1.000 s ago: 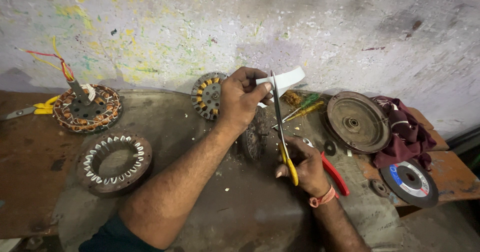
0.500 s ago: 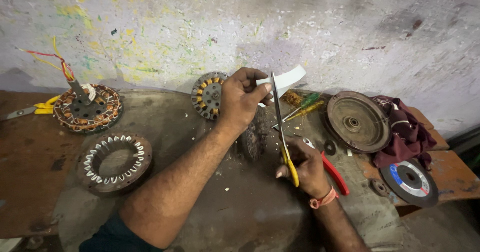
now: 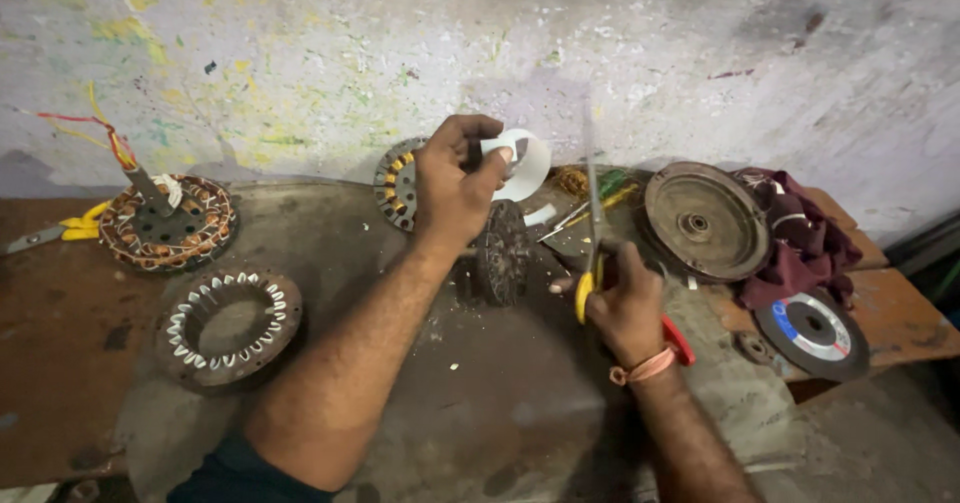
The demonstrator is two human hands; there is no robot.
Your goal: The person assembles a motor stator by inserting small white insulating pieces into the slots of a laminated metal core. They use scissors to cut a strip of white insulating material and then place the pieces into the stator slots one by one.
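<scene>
Scissors (image 3: 592, 188) stand upright in the right hand (image 3: 622, 303), fingers curled round the handles; left hand (image 3: 455, 188) pinches a white paper strip (image 3: 525, 163) just above-left — cutting underway, blades must meet the strip.

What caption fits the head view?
Left hand holds a curled white strip; right hand grips yellow-handled scissors above a workbench.

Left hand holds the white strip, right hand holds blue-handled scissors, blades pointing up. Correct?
Not quite: the head view shows the scissors in the right hand have yellow and red handles, not blue. The left hand does hold the white strip, and the blades point up.
</scene>
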